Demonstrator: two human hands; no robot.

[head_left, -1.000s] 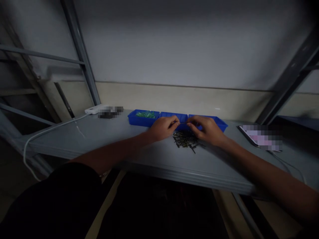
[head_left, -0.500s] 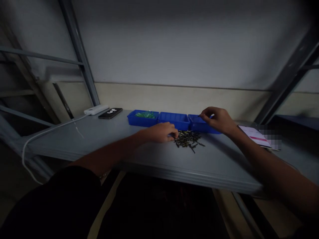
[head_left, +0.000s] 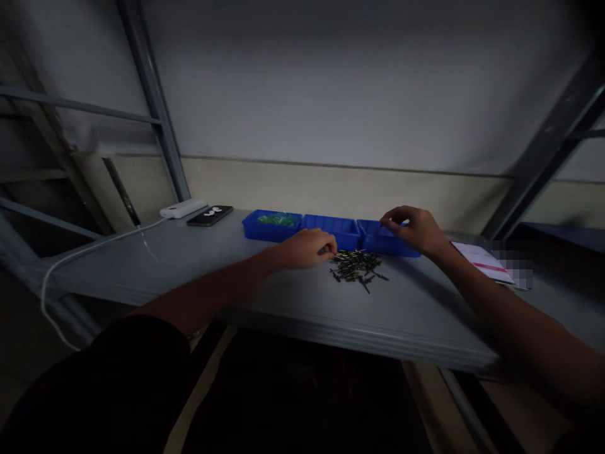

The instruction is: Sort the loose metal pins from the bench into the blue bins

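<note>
A heap of small dark pins [head_left: 358, 265] lies on the grey shelf [head_left: 198, 265] in front of three blue trays. My left hand [head_left: 307, 247] rests at the heap's left edge with fingers curled in a pinch on something I cannot make out. My right hand [head_left: 414, 229] hovers over the right blue tray [head_left: 375, 243], fingers pinched together, and whatever they hold is too small to see. The middle blue tray [head_left: 331, 225] looks bare inside. The left blue tray [head_left: 271, 227] holds green pieces [head_left: 275, 219].
A black phone [head_left: 209, 215] and a white power bank [head_left: 183, 208] with a white cable [head_left: 94, 249] lie at the shelf's back left. A pink-striped paper [head_left: 482, 261] lies at the right. Grey metal uprights [head_left: 151, 107] frame both sides.
My right hand left the pin heap and moved back-right over the right blue tray. My left hand dropped to the heap's left edge and stays there.
</note>
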